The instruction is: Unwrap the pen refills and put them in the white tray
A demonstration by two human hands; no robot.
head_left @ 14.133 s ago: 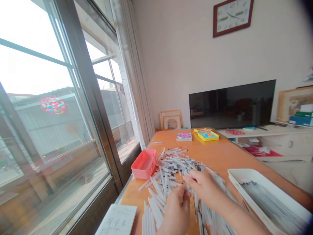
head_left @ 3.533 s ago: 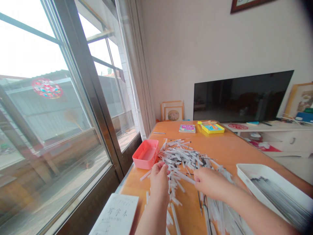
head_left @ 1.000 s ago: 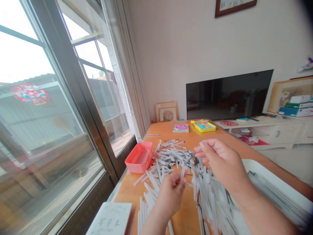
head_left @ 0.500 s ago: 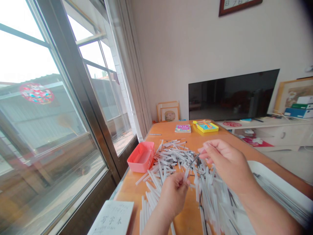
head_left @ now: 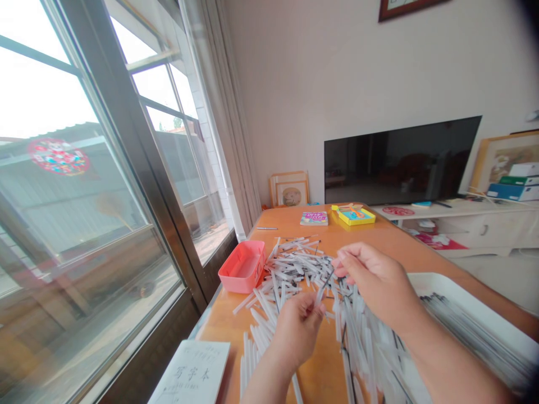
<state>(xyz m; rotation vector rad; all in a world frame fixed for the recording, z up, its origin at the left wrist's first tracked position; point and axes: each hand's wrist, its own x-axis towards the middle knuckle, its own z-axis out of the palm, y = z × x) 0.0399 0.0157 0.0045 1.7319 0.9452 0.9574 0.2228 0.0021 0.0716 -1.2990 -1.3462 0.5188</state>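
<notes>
A notebook (head_left: 189,373) lies at the near left of the bench (head_left: 324,359). Beyond it the left hand (head_left: 297,328) pinches a clear tube (head_left: 320,295) between thumb and forefinger, its grip closed snugly. The right hand (head_left: 379,283) has its fingertips together on a dark rod (head_left: 329,279), which slants down to the tube's mouth (how far it goes in, I cannot tell). Loose tubes lie around and under both hands. To the right, partly behind the right forearm, a long white tray (head_left: 429,281) holds a bundle of slim rods (head_left: 471,325), laid lengthwise. At the left, a pink box (head_left: 236,285) stands with its pink floor showing, beside a jumbled heap (head_left: 295,266) of tubes and dark pieces. At the far end, a shallow yellow tray (head_left: 357,222) holds something orange over blue. Compared with half a second ago, the right hand is closer to the left, and less of the rod shows between them.
</notes>
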